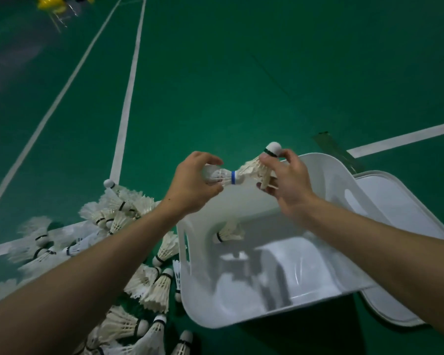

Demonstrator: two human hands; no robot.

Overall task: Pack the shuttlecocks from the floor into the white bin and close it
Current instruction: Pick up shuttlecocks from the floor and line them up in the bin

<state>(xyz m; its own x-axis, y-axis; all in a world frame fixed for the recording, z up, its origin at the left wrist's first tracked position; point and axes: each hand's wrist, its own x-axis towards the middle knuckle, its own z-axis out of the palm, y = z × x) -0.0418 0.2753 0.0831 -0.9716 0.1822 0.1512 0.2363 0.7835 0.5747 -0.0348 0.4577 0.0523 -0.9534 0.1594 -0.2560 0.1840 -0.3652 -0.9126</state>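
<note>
My left hand (192, 183) grips a white shuttlecock with a blue band (224, 176), its cork end pointing right. My right hand (285, 180) holds another shuttlecock with a dark band (263, 162), cork up. The blue-banded cork sits at the open feathers of the right one, above the white bin (326, 293). One shuttlecock (228, 234) lies inside the bin against its far wall. Several shuttlecocks (118, 213) lie heaped on the green floor left of the bin.
The bin's white lid (405, 211) lies flat on the floor, right of and partly under the bin. White court lines (126, 103) cross the green floor. A yellow chair (51, 3) stands far off at the top left.
</note>
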